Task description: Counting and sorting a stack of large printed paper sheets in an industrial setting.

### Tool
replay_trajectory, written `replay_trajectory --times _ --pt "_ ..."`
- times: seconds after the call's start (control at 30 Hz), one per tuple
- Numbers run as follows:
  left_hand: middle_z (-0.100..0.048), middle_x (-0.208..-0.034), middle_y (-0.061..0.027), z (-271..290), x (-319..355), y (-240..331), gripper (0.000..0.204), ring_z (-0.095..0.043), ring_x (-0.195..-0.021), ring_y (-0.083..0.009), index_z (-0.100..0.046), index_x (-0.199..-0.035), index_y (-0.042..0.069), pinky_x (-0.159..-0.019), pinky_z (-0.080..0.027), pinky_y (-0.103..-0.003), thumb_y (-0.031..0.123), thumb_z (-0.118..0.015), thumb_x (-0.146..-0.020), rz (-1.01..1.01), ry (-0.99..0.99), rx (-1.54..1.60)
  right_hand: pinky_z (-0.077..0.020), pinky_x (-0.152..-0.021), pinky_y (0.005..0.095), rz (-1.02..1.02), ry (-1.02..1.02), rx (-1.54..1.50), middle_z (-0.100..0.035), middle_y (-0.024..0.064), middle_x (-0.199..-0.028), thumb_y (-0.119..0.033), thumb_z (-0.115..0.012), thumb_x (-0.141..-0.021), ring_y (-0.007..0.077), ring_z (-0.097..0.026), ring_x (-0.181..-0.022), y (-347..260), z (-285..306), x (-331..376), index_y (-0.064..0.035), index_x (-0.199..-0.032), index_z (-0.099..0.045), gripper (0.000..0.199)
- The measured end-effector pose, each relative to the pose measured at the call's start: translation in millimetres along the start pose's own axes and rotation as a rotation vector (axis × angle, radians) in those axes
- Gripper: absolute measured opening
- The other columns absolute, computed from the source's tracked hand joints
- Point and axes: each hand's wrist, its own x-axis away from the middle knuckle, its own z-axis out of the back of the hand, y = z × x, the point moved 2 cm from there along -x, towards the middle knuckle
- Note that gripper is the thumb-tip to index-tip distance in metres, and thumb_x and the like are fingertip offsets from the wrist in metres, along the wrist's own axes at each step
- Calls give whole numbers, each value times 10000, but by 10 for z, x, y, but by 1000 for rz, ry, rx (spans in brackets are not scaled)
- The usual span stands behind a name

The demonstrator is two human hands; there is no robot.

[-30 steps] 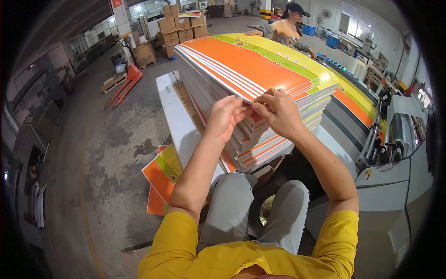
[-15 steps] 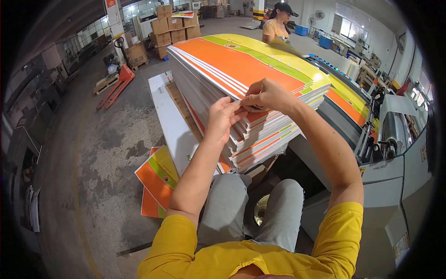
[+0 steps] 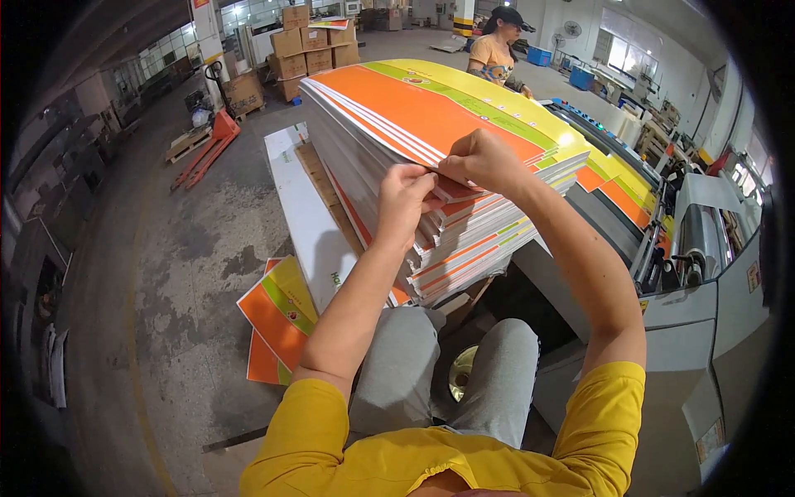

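In front of me stands a tall stack of printed cardboard sheets (image 3: 406,103), orange, green and yellow on top, with uneven layers along its near side. My left hand (image 3: 402,203) is closed in a pinch at the near left corner of the upper sheets. Just right of it, my right hand (image 3: 484,161) bends over the same edge, thumb and fingers pressed together on the top sheets. Both hands are close together, almost touching. The fingers hide the exact corner and how many sheets are gripped.
Right of the stack runs a grey machine (image 3: 675,331) carrying more printed sheets (image 3: 617,186). Loose sheets (image 3: 273,331) lie on the floor at left, beside a long white board (image 3: 302,199). Farther off are a red pallet truck (image 3: 217,145), cardboard boxes (image 3: 290,45) and a co-worker (image 3: 494,54).
My hands have shifted slightly up and right along the sheet edge. The co-worker's raised sheet is gone from view and their arm is lower. Sheets on the machine lie differently.
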Motion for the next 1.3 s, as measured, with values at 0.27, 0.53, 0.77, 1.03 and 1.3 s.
replay_trajectory --times 0.27,0.53,0.77,1.03,1.3 --pt "-616 -800 -66 66 -56 -42 159 -589 -677 -130 -626 -865 -8 -602 -514 -251 136 -558 -864 42 -82 8 -452 -528 358 33 68 114 -587 145 -574 -390 -630 -728 261 -581 -529 0 59 51 -11 -672 -653 384" --pt "-629 -819 -71 36 -15 -44 174 -599 -728 -132 -635 -893 -19 -622 -517 -259 137 -565 -860 21 -64 64 -472 -562 349 66 -1 96 -623 140 -625 -358 -621 -719 246 -609 -581 -57 62 93 -9 -716 -671 352" --pt "-616 -796 -54 80 -48 -65 144 -589 -704 -125 -628 -842 -13 -606 -516 -261 114 -560 -848 39 -32 56 -482 -629 378 255 222 710 -622 87 -757 -236 -637 -706 267 -594 -677 -298 59 148 -57 -811 -675 211" --pt "-584 -731 -41 9 -54 -67 149 -554 -605 -100 -607 -764 -1 -560 -497 -227 128 -577 -831 26 -68 44 -427 -835 313 513 371 383 -600 107 -980 -207 -605 -811 251 -564 -915 233 -75 205 -52 -1041 -607 277" --pt "-592 -696 -46 50 -48 -93 158 -562 -601 -115 -594 -758 17 -600 -488 -247 158 -586 -830 27 -82 23 -456 -716 309 226 551 -258 -640 106 -859 -261 -520 -890 183 -586 -771 15 224 -45 -3 -953 -632 288"
